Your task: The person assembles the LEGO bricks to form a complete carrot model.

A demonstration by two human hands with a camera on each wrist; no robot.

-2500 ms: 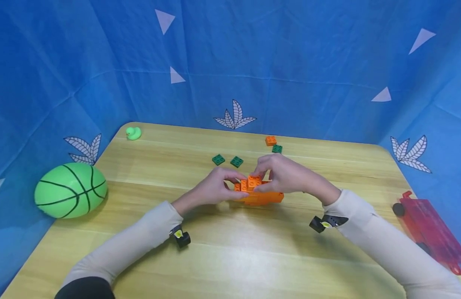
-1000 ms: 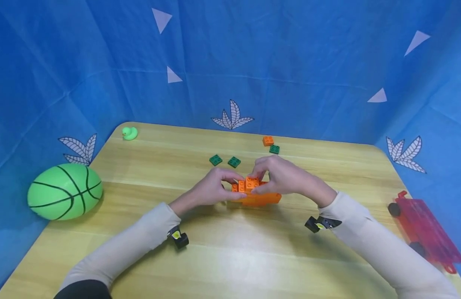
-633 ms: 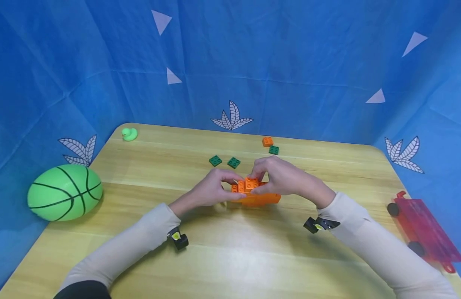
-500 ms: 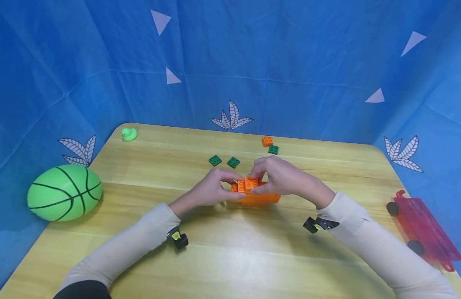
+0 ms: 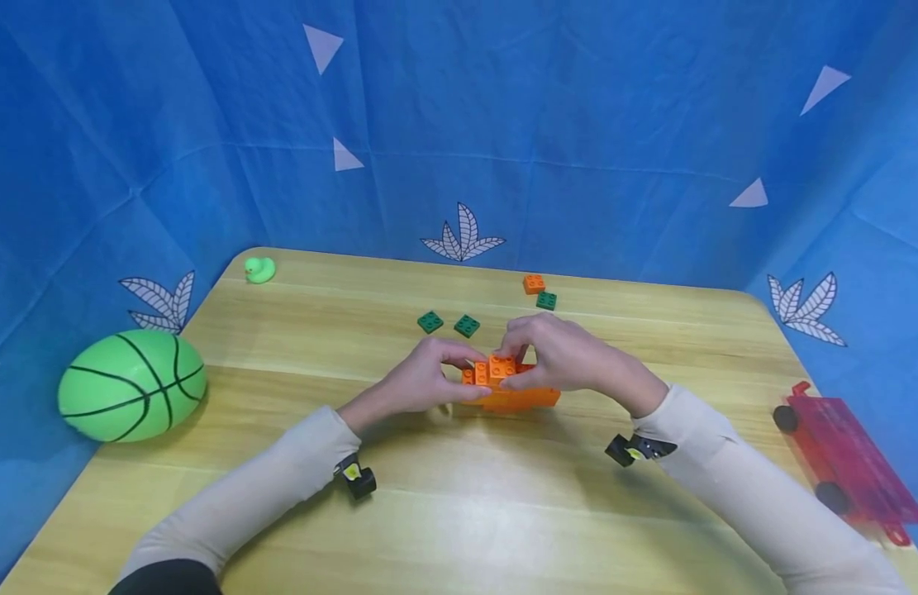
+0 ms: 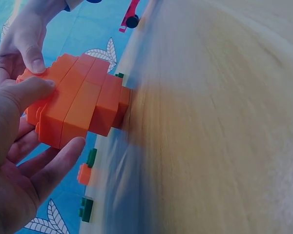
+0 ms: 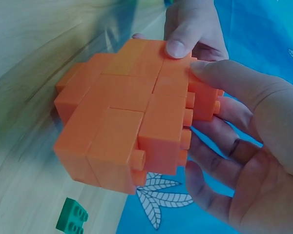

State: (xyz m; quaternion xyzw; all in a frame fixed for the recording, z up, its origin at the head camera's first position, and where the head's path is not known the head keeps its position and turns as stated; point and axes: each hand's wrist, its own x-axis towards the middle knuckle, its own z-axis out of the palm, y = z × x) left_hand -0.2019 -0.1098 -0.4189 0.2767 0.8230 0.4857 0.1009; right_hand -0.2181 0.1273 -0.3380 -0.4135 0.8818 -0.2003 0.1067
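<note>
Several orange toy building bricks are joined into one stepped block (image 5: pixel 520 400), with studs facing up, at the middle of the table. My left hand (image 5: pixel 421 378) grips its left end, thumb on the near side and fingers behind. From the right, my right hand (image 5: pixel 566 355) pinches the raised orange brick (image 5: pixel 501 366) on top between thumb and fingers. The left wrist view shows the block (image 6: pixel 73 100) narrowing in steps down to the tabletop. In the right wrist view, its layers (image 7: pixel 122 97) sit flush, with my right thumb on the top brick.
Behind the hands lie two green bricks (image 5: pixel 430 321), then another green brick (image 5: pixel 546 301) beside a loose orange brick (image 5: pixel 534 284). A green duck (image 5: pixel 260 269) sits back left, a green ball (image 5: pixel 133 385) at left, a red toy cart (image 5: pixel 853 454) at right. Blue cloth (image 5: pixel 459 99) surrounds the table.
Both hands keep their hold on the orange block in the same place. The head view has shifted slightly; otherwise the bricks look unchanged.
</note>
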